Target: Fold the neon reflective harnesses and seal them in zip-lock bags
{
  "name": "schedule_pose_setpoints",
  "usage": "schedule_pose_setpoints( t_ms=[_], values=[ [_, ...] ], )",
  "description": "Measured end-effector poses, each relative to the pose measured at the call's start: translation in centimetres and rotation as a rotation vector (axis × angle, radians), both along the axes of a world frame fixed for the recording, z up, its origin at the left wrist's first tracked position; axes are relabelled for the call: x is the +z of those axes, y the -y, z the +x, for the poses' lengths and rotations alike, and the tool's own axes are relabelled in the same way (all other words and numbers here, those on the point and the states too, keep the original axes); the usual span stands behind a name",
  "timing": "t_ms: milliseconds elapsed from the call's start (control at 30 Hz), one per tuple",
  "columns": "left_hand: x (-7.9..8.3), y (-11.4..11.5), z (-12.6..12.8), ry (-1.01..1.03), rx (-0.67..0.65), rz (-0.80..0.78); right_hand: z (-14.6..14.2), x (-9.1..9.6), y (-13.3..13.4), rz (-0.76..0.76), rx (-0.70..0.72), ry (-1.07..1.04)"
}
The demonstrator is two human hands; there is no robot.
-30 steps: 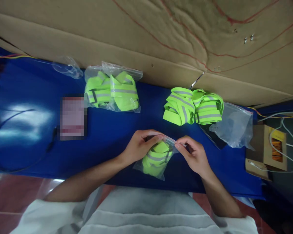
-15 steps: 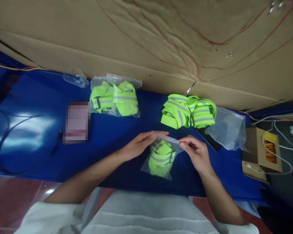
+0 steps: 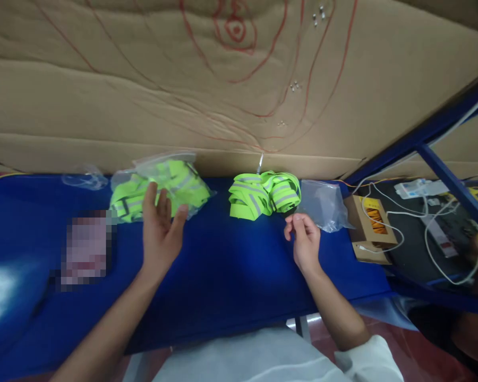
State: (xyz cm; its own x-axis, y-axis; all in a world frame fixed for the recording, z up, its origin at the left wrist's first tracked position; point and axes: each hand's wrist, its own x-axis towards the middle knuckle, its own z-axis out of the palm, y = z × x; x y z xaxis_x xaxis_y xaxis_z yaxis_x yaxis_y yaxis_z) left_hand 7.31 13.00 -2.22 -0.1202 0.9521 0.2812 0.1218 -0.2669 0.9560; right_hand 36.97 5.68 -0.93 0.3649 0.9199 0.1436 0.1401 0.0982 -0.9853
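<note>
Loose neon straps sit in a sideways row just beyond and left of the curled right hand (can't tell if it's empty), honestly farther from the spread-wide left hand.

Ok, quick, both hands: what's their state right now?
Left hand: open, fingers spread, before the bagged neon bands.
Right hand: fingers curled; whether it pinches anything can't be told.
</note>
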Motion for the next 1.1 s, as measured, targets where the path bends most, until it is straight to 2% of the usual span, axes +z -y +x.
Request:
schedule_pose_setpoints(
  t_ms=[67, 133, 200, 233, 267, 333, 400, 467, 500, 567, 633, 667, 733, 767, 800, 867, 900, 967, 1033, 1100],
  values=[
    [-0.2, -0.1, 0.0, 0.046, 0.103, 0.048, 0.2, 0.2, 0.1, 0.003, 0.009, 0.033],
    [-0.4, 0.2, 0.2, 0.024, 0.11, 0.069, 0.9, 0.8, -0.1, 0.01, 0.014, 0.082],
    [-0.2, 0.7, 0.5, -0.015, 0.101, 0.1, 2.6, 1.5, -0.6, 0.014, -0.029, 0.281],
    [0.0, 0.9, 0.6, -0.034, 0.096, 0.122, 3.8, 1.7, -1.0, -0.004, -0.08, 0.472],
    [0.5, 1.0, 0.8, -0.052, 0.092, 0.142, 5.3, 1.9, -1.5, -0.044, -0.168, 0.686],
    [2.0, 1.2, 1.4, -0.088, 0.083, 0.175, 8.4, 1.9, -2.5, -0.238, -0.388, 0.972],
    [4.1, 1.2, 2.3, -0.109, 0.061, 0.188, 11.4, 1.7, -3.3, -0.388, -0.513, 1.006],
    [6.1, 0.9, 3.6, -0.106, 0.026, 0.186, 13.3, 1.6, -3.5, -0.398, -0.53, 0.942],
    [7.0, 0.6, 4.3, -0.117, 0.006, 0.2, 13.6, 1.7, -3.4, -0.355, -0.545, 0.91],
    [8.2, 0.3, 6.0, -0.195, -0.092, 0.246, 12.6, 2.2, -2.5, -0.17, -0.629, 0.884],
    [8.4, 0.3, 7.6, -0.246, -0.317, 0.213, 9.6, 2.6, -0.9, 0.168, -0.685, 0.892],
    [8.2, 0.6, 8.3, -0.221, -0.467, 0.147, 7.5, 2.6, 0.0, 0.304, -0.543, 0.979],
    [7.3, 1.7, 9.0, -0.082, -0.719, -0.042, 3.1, 2.1, 2.1, 0.433, -0.08, 1.128],
    [6.8, 2.3, 9.0, -0.014, -0.774, -0.127, 1.1, 1.7, 3.1, 0.469, 0.123, 1.158],
    [6.3, 3.0, 8.6, 0.017, -0.773, -0.203, -0.6, 1.2, 4.0, 0.499, 0.289, 1.173],
    [5.5, 3.9, 6.9, 0.039, -0.666, -0.35, -2.5, 0.4, 5.1, 0.627, 0.479, 1.153],
    [5.2, 4.1, 5.6, 0.066, -0.592, -0.43, -2.7, 0.2, 5.2, 0.679, 0.518, 1.136],
    [4.7, 3.9, 2.5, 0.141, -0.426, -0.577, -1.5, 0.4, 4.3, 0.692, 0.467, 1.097],
    [4.1, 3.4, -0.6, 0.128, -0.361, -0.709, 0.8, 0.9, 1.8, 0.528, 0.267, 1.082],
    [3.1, 3.0, -3.1, 0.073, -0.335, -0.743, 3.5, 1.2, -1.7, 0.226, 0.085, 1.084]
  ],
)
